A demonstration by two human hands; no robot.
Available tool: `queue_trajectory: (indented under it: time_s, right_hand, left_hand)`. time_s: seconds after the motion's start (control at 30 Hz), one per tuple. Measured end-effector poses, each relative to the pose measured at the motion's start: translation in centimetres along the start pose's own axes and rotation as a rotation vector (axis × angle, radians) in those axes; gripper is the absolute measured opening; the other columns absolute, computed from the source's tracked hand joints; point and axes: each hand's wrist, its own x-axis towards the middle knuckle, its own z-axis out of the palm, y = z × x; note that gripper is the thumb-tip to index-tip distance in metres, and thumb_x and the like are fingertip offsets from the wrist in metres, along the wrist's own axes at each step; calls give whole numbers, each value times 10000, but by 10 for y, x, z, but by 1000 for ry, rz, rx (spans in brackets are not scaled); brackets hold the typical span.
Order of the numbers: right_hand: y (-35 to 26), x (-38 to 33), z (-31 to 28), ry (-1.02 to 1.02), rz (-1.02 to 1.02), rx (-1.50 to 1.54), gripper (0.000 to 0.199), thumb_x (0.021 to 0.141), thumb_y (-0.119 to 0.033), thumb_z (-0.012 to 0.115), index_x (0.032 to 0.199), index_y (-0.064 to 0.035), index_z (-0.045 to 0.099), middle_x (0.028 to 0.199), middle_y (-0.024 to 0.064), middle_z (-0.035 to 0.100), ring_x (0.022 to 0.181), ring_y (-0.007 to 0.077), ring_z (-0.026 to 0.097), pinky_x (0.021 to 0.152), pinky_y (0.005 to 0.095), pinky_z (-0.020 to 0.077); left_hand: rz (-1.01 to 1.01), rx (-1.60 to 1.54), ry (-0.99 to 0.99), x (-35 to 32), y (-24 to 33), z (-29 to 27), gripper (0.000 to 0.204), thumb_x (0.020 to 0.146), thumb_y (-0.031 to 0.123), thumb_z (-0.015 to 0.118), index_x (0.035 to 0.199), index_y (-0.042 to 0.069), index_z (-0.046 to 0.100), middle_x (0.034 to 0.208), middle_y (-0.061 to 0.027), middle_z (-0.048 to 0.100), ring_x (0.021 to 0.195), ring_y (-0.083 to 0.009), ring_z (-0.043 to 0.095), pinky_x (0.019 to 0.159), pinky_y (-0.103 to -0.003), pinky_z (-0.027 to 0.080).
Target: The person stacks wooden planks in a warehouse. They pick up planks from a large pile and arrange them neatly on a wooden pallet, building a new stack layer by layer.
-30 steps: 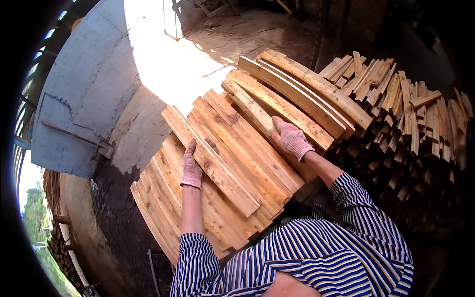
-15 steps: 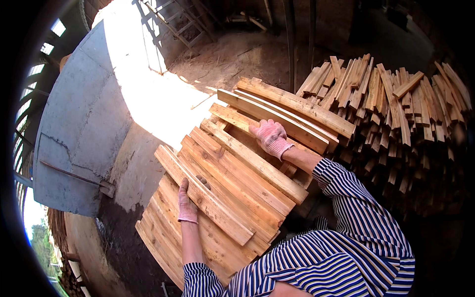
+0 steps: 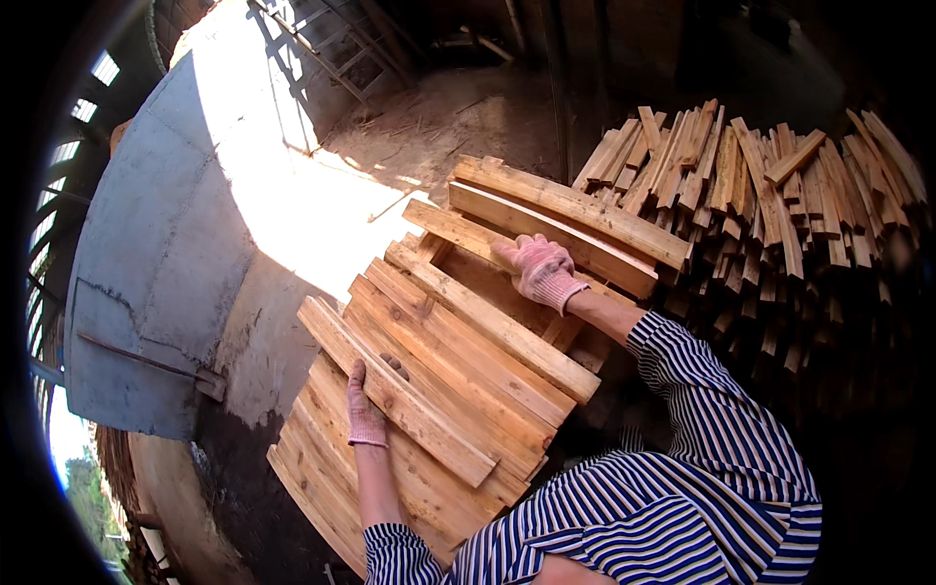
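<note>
My left hand (image 3: 365, 408), in a pinkish work glove, is closed around a wooden plank (image 3: 419, 414) lying slantwise over a layer of side-by-side boards (image 3: 458, 351). Its thumb lies on the near side, and dark fingertips show past the far edge. My right hand (image 3: 542, 270), gloved alike, grips a narrower plank (image 3: 450, 227) farther up the stack. Beneath that hand, a gap between boards shows crosswise wood. Just beyond it, a plank (image 3: 551, 239) rests against another thick plank (image 3: 575, 213).
A large heap of loose wooden strips (image 3: 741, 195) lies at the right. On the left stands a curved grey concrete wall (image 3: 146, 253) with a long-handled tool (image 3: 146, 358) against it. A ladder-like frame (image 3: 336, 58) is at the back, near bright sunlight on the ground.
The plank just beyond my right hand has shifted right, closer against the thick far plank. Both hands keep their holds, with little movement.
</note>
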Motion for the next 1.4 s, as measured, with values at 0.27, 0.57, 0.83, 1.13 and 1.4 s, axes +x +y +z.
queue_trajectory:
  time_s: [0.27, 0.57, 0.83, 1.13, 1.4]
  right_hand:
    - [10, -10, 2, 233, -90, -139, 417, 946, -331, 568, 1349, -224, 562, 1252, 137, 613, 1187, 261, 573, 937, 474, 454]
    - [41, 34, -22, 229, 80, -206, 428, 994, -228, 529, 1413, -310, 540, 1369, 109, 506, 1281, 304, 517, 1009, 417, 490]
    - [83, 64, -87, -95, 233, -41, 678, 854, -161, 735, 1457, -364, 500, 1378, 80, 541, 1262, 288, 570, 918, 408, 561]
    - [14, 22, 1, -121, 21, 413, 541, 945, -432, 554, 1459, -263, 544, 1423, 164, 570, 1273, 354, 579, 1018, 470, 500]
    - [106, 50, -65, 4, 329, 81, 489, 928, -343, 658, 1344, -112, 545, 1267, 167, 655, 1253, 332, 565, 1037, 476, 416]
  left_hand:
    - [-45, -21, -61, 7, 6, -7, 510, 973, 421, 597, 1134, -63, 613, 1004, -212, 701, 921, -364, 685, 861, -504, 579]
    - [-63, -53, -14, 5, 4, 1, 489, 992, 402, 569, 1176, -50, 597, 998, -192, 705, 923, -342, 690, 873, -488, 577]
    - [3, 76, 29, 7, 6, 5, 481, 985, 403, 603, 1149, -48, 637, 993, -190, 728, 854, -326, 726, 781, -464, 625]
    - [-37, -9, 7, 8, 2, -1, 494, 971, 388, 629, 1161, -67, 605, 1004, -205, 710, 904, -350, 706, 827, -488, 605]
    - [24, 34, 54, 6, 3, -13, 479, 985, 364, 613, 1189, -69, 596, 1040, -217, 711, 931, -364, 707, 836, -501, 604]
